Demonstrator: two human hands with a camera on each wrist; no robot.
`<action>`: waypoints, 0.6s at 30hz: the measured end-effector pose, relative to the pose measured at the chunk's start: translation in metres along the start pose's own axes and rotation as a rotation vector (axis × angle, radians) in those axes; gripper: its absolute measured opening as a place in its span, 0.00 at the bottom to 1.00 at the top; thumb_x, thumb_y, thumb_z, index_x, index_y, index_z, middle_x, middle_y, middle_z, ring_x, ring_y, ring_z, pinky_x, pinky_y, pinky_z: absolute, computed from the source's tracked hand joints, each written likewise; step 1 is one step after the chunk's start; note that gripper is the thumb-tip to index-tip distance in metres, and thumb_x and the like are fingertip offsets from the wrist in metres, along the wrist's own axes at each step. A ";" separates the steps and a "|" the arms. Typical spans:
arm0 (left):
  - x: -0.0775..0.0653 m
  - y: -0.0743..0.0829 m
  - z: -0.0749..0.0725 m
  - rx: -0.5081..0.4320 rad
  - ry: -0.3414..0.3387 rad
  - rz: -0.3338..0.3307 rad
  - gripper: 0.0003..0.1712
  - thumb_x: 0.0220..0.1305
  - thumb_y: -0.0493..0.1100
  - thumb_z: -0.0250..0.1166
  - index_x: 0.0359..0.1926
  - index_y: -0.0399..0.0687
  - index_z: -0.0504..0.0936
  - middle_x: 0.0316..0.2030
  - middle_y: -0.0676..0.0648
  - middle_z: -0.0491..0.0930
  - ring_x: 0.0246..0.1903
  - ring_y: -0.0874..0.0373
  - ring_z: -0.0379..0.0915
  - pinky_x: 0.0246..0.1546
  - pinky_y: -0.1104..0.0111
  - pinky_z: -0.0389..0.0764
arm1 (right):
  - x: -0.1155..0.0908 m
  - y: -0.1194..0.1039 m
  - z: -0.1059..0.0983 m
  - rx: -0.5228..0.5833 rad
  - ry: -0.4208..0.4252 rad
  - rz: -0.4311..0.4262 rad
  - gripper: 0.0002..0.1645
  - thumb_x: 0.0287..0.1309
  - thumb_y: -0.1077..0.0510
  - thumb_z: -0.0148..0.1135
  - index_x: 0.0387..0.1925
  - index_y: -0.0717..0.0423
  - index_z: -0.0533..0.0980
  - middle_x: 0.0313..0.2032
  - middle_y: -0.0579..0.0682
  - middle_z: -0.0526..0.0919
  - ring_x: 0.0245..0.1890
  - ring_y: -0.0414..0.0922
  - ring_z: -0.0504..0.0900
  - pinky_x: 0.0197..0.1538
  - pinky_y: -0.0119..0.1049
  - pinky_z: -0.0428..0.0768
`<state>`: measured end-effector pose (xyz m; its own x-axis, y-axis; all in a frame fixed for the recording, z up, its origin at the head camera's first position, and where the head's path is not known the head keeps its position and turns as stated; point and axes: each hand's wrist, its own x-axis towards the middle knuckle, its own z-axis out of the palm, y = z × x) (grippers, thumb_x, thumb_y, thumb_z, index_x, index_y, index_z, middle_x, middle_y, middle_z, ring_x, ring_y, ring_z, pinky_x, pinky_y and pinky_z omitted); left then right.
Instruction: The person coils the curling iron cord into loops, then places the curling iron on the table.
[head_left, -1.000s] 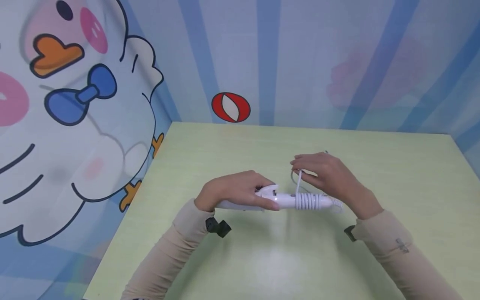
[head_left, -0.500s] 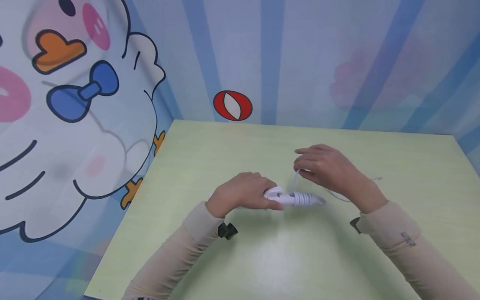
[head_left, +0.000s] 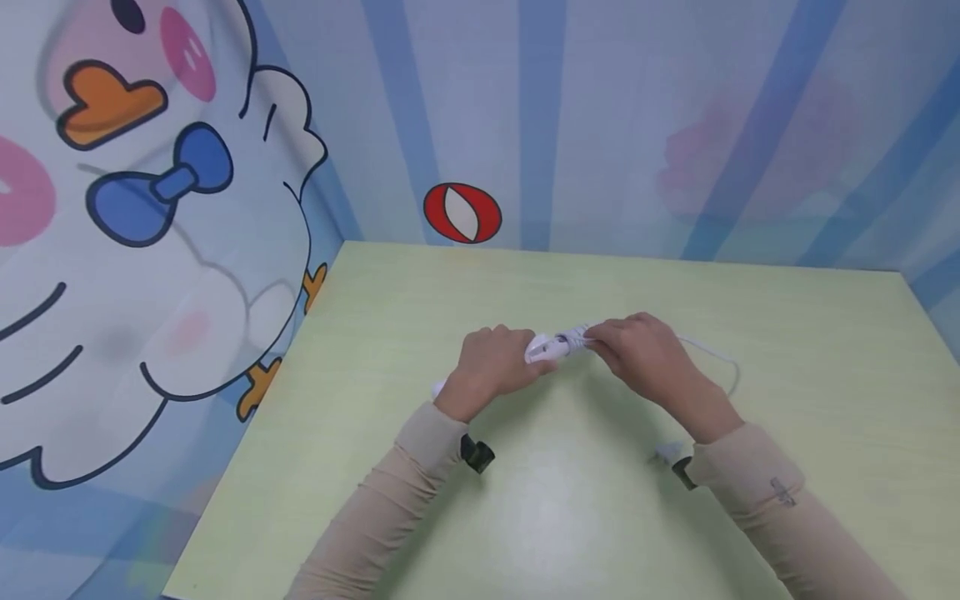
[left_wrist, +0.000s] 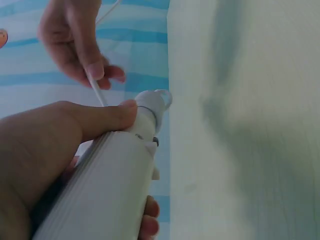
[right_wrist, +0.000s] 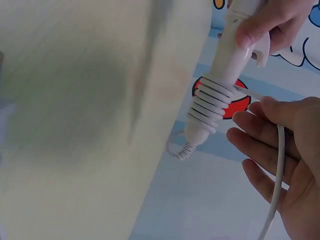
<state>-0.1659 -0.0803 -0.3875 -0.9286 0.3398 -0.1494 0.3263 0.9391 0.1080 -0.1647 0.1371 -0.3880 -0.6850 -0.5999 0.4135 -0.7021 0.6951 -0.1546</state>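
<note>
A white curling iron [head_left: 545, 349] is gripped by my left hand [head_left: 495, 362], fingers and thumb around its body. In the left wrist view, its broad ribbed part [left_wrist: 102, 185] lies in that palm, with the thumb along the top. Several turns of white cord [right_wrist: 207, 105] circle the narrow end of the handle in the right wrist view. My right hand [head_left: 647, 358] pinches the cord between thumb and forefinger, close beside those turns. From there the loose cord length [right_wrist: 278, 170] runs across the right palm. In the head view the right hand hides part of the coils.
A pale green table [head_left: 555, 517] lies beneath both hands. The cord's white plug [head_left: 670, 452] shows beside the right cuff. Patterned walls with a cartoon bird [head_left: 172, 275] and a red ball print [head_left: 462, 213] stand to the left and back.
The curling iron has risen and tilted, its coiled end now farther from me. My right hand went up off the iron with the cord, then came down against the coils. The plug has come into view.
</note>
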 end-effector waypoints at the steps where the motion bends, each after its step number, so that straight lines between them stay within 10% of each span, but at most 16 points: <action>1: 0.001 -0.002 0.001 -0.006 0.017 -0.013 0.27 0.56 0.72 0.52 0.38 0.56 0.73 0.21 0.52 0.70 0.20 0.58 0.67 0.17 0.67 0.64 | -0.002 -0.001 0.003 0.015 -0.001 0.027 0.09 0.56 0.59 0.62 0.38 0.58 0.81 0.30 0.51 0.85 0.25 0.46 0.81 0.39 0.47 0.76; 18: 0.004 -0.012 -0.010 -0.232 0.125 0.024 0.26 0.55 0.71 0.54 0.35 0.56 0.73 0.19 0.53 0.72 0.19 0.60 0.68 0.18 0.69 0.66 | -0.020 -0.011 0.025 0.357 -0.185 0.396 0.18 0.65 0.55 0.51 0.53 0.59 0.75 0.33 0.51 0.84 0.21 0.41 0.72 0.27 0.35 0.69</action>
<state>-0.1753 -0.0909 -0.3797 -0.9403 0.3395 -0.0233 0.3126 0.8889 0.3350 -0.1480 0.1313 -0.4168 -0.9095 -0.4027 0.1031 -0.3852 0.7233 -0.5731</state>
